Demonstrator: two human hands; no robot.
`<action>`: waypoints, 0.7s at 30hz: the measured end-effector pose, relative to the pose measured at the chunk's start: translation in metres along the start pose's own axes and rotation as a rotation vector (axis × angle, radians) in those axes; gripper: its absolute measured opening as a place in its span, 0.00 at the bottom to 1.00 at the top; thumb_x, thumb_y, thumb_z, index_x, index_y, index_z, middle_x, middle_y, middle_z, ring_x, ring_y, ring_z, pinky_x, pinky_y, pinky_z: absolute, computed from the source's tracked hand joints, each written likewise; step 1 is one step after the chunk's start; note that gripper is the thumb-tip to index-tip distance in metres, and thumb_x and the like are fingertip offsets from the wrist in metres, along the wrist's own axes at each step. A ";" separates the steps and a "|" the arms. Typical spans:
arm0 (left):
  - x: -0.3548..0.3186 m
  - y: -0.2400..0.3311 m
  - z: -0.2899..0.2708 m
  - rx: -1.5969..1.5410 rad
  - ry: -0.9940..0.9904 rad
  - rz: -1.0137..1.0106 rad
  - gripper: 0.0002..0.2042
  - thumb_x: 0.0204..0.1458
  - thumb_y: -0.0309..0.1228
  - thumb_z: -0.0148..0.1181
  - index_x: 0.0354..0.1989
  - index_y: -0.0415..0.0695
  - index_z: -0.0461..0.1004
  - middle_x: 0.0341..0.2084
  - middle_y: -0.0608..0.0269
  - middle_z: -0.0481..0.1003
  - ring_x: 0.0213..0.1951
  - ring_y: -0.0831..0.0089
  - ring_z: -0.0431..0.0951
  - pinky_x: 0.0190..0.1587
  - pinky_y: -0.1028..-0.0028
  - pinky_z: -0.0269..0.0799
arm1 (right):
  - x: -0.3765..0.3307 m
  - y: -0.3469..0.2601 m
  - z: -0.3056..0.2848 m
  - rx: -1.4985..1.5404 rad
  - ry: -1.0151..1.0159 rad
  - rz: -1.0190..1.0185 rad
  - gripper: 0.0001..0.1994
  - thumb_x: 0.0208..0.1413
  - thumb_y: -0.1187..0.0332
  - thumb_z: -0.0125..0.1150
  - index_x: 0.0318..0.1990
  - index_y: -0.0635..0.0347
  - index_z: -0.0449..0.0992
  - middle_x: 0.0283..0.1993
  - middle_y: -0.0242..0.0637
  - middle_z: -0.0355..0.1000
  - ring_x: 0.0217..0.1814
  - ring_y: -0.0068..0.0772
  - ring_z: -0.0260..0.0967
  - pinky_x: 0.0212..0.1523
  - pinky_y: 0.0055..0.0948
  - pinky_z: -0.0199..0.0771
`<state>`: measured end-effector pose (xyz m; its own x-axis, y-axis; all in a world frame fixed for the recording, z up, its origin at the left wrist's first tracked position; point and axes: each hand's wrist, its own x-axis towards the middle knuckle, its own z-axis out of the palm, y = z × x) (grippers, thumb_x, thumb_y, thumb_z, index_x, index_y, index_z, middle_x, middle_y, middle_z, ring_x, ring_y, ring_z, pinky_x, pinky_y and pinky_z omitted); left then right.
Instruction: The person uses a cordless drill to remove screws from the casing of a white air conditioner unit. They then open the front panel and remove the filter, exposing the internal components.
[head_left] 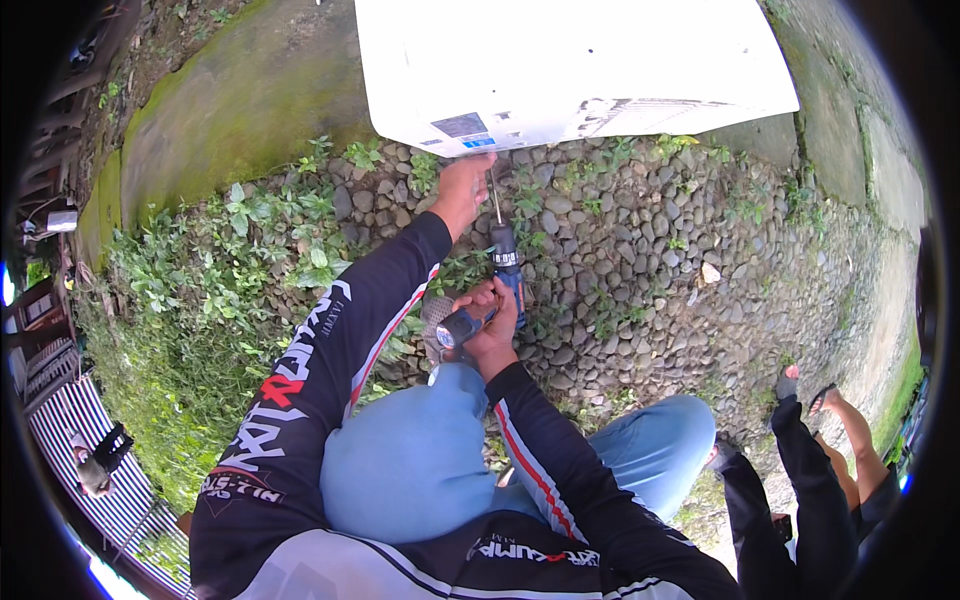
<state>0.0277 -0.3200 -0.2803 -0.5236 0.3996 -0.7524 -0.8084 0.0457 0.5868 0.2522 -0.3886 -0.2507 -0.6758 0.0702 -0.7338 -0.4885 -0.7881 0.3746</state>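
Outdoors, over a patch of rounded cobblestones [660,250] with weeds growing between them, the person crouches in front of one white appliance casing [570,70] that stands at the top of the view. The right hand [492,318] is closed firmly around the grip of a single blue and black cordless drill [500,275], whose long thin bit points up toward the casing's lower edge. The left hand [462,190] reaches up to that same edge, its fingers pressed against or curled under the white panel just beside the bit's tip; whether it pinches anything small there cannot be told. The drill looks rigid and fairly heavy toward its battery end, so the pistol grip, where it is held now, seems the sound place to take it; the slender bit would likely flex or slip if pushed at an angle. The casing appears stiff, smooth sheet, probably bulky rather than fragile. Counted: one drill, one casing, two hands at work. Another person's legs [800,450] stand at the lower right, well apart.
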 end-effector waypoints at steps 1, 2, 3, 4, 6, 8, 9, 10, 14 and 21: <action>0.001 -0.001 0.001 0.007 -0.001 0.010 0.09 0.56 0.35 0.74 0.38 0.48 0.79 0.21 0.79 0.62 0.19 0.82 0.57 0.23 0.76 0.51 | -0.001 0.000 0.000 -0.004 0.045 -0.012 0.10 0.65 0.63 0.62 0.30 0.49 0.71 0.25 0.20 0.66 0.30 0.22 0.67 0.42 0.33 0.72; 0.002 -0.002 0.002 0.024 0.035 0.012 0.09 0.56 0.35 0.75 0.37 0.48 0.79 0.21 0.79 0.62 0.19 0.82 0.57 0.23 0.75 0.51 | -0.001 0.001 0.001 -0.005 0.017 0.000 0.10 0.65 0.63 0.62 0.30 0.49 0.71 0.25 0.21 0.66 0.30 0.22 0.67 0.42 0.33 0.72; 0.003 -0.003 0.004 0.043 0.065 0.021 0.10 0.55 0.35 0.76 0.37 0.48 0.79 0.21 0.79 0.62 0.19 0.82 0.56 0.23 0.75 0.51 | -0.002 0.001 0.001 0.002 0.024 0.012 0.10 0.65 0.63 0.63 0.30 0.49 0.71 0.25 0.21 0.65 0.30 0.22 0.67 0.41 0.33 0.72; 0.003 -0.003 0.004 0.057 0.079 0.031 0.11 0.54 0.36 0.77 0.39 0.47 0.81 0.22 0.78 0.64 0.20 0.82 0.58 0.23 0.75 0.51 | -0.002 0.000 0.002 0.020 0.051 0.007 0.11 0.65 0.63 0.63 0.30 0.49 0.71 0.24 0.21 0.65 0.30 0.22 0.67 0.41 0.33 0.72; 0.001 -0.004 0.007 0.093 0.105 0.069 0.13 0.53 0.36 0.77 0.41 0.45 0.82 0.23 0.78 0.67 0.22 0.82 0.61 0.24 0.75 0.53 | -0.004 -0.001 0.004 0.011 0.029 0.012 0.11 0.65 0.63 0.63 0.30 0.49 0.71 0.25 0.21 0.65 0.30 0.22 0.67 0.41 0.33 0.72; 0.000 -0.005 0.011 0.163 0.180 0.089 0.15 0.53 0.36 0.77 0.44 0.41 0.83 0.26 0.76 0.72 0.23 0.82 0.64 0.24 0.74 0.56 | -0.006 -0.003 0.006 0.016 0.064 0.000 0.11 0.65 0.63 0.63 0.30 0.49 0.70 0.25 0.21 0.65 0.30 0.22 0.67 0.41 0.33 0.72; 0.000 -0.007 0.013 0.143 0.176 0.127 0.15 0.53 0.37 0.77 0.44 0.41 0.84 0.27 0.76 0.72 0.23 0.82 0.64 0.24 0.74 0.56 | -0.007 -0.004 0.007 -0.009 0.024 -0.010 0.10 0.65 0.63 0.63 0.32 0.50 0.71 0.25 0.21 0.65 0.30 0.23 0.68 0.41 0.33 0.73; 0.000 -0.009 0.015 0.139 0.201 0.138 0.15 0.53 0.37 0.77 0.44 0.41 0.84 0.27 0.75 0.73 0.22 0.81 0.64 0.24 0.74 0.56 | -0.008 -0.005 0.008 -0.022 0.015 -0.021 0.09 0.65 0.62 0.63 0.33 0.51 0.72 0.25 0.21 0.65 0.30 0.23 0.68 0.42 0.33 0.73; 0.004 -0.014 0.017 0.064 0.207 0.132 0.09 0.53 0.34 0.74 0.38 0.44 0.82 0.21 0.74 0.68 0.19 0.79 0.61 0.21 0.72 0.53 | -0.017 -0.014 0.008 -0.068 0.024 -0.056 0.08 0.67 0.62 0.63 0.40 0.55 0.76 0.26 0.23 0.67 0.31 0.24 0.69 0.42 0.36 0.76; -0.007 -0.014 -0.003 -0.072 0.062 0.143 0.09 0.55 0.36 0.59 0.34 0.42 0.75 0.16 0.75 0.61 0.15 0.79 0.57 0.18 0.75 0.52 | -0.073 -0.079 -0.004 -0.307 0.029 -0.054 0.09 0.67 0.62 0.64 0.44 0.59 0.78 0.26 0.24 0.69 0.27 0.23 0.68 0.39 0.34 0.74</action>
<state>0.0424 -0.3259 -0.2838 -0.6480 0.3404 -0.6813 -0.7408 -0.0742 0.6676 0.3417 -0.3341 -0.2290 -0.6353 0.1032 -0.7654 -0.3308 -0.9319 0.1489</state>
